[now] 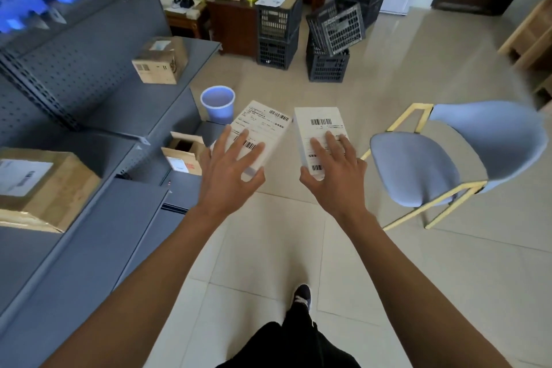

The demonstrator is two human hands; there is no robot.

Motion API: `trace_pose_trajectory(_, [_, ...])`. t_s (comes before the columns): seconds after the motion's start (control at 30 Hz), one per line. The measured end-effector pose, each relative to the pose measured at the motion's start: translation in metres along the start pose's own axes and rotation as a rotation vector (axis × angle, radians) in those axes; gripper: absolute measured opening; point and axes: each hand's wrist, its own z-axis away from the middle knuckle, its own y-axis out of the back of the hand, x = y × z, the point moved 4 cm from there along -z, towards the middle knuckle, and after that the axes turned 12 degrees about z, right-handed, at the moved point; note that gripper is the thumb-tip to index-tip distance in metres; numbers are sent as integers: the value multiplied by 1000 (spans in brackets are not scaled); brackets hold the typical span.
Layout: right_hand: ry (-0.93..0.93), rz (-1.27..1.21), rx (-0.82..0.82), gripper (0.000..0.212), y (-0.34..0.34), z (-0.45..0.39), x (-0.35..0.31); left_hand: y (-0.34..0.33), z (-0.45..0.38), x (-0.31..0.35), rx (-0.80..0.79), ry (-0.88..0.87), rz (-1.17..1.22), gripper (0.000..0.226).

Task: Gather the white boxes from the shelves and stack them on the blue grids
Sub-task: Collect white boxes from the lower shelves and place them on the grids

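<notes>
— White cardboard, one box to each hand. The left hand gripped the left white box from above, fingers fanned across its label and thumb hooked under the near end; the right hand held the right white box the same way.

— Where were they?

— In the air over the tiled floor, just past the grey shelves, with the blue chair on the right.

— And the blue grids?

— I saw something blue above the shelving at upper left, but could not tell what it was. To my mind the carry wanted both boxes kept level and apart, thumbs firm beneath, so neither slid out.

— The arms?

— Both reached forward, nearly straight, palms down, wrists roughly level.
</notes>
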Motion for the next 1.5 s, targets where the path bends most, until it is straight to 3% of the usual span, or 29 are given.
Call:
trace_pose_trajectory(0.27, [131,-60,-60,61,-36,-118,22,-13,-65,-31,131,130,-66,47])
trace_pose_trajectory(0.73, [328,-109,-78,59,-107,-271,-37,-37,-148,-136,251,283,-133,47])
trace_pose_trajectory(1.13, [283,-14,-83,61,-151,-402,-43,-68,-301,-219,179,265,-26,53])
trace_pose_trajectory(1.5, [165,-125,-28,62,-174,-523,-33,-72,-405,-256,294,134,-35,47])
